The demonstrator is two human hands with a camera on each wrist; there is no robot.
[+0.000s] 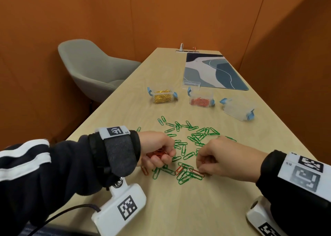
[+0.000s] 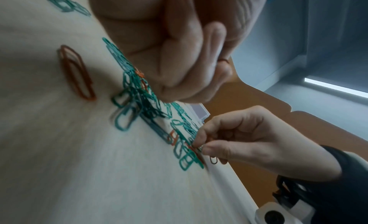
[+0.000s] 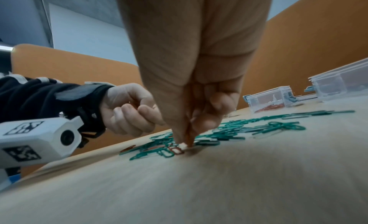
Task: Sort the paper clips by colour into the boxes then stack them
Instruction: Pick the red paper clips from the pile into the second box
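Several green paper clips [image 1: 195,137] lie scattered on the table, with a few red clips [image 1: 198,172] mixed in at the near edge of the pile. My left hand [image 1: 157,149] is curled round a bunch of red clips [image 1: 157,153] just above the pile. My right hand [image 1: 215,157] pinches a red clip [image 3: 177,149] down at the table with thumb and forefinger, and another red clip shows inside its curled fingers. One lone red clip [image 1: 144,170] lies under my left wrist. A box of gold clips [image 1: 163,97], a box of red clips [image 1: 201,99] and an empty clear box [image 1: 237,110] stand beyond.
A small clear lid or box [image 1: 191,84] sits behind the red box, at the edge of a blue patterned mat [image 1: 213,71]. A grey chair [image 1: 93,69] stands left of the table. Orange walls enclose the space. Bare tabletop [image 1: 188,209] lies in front of the pile.
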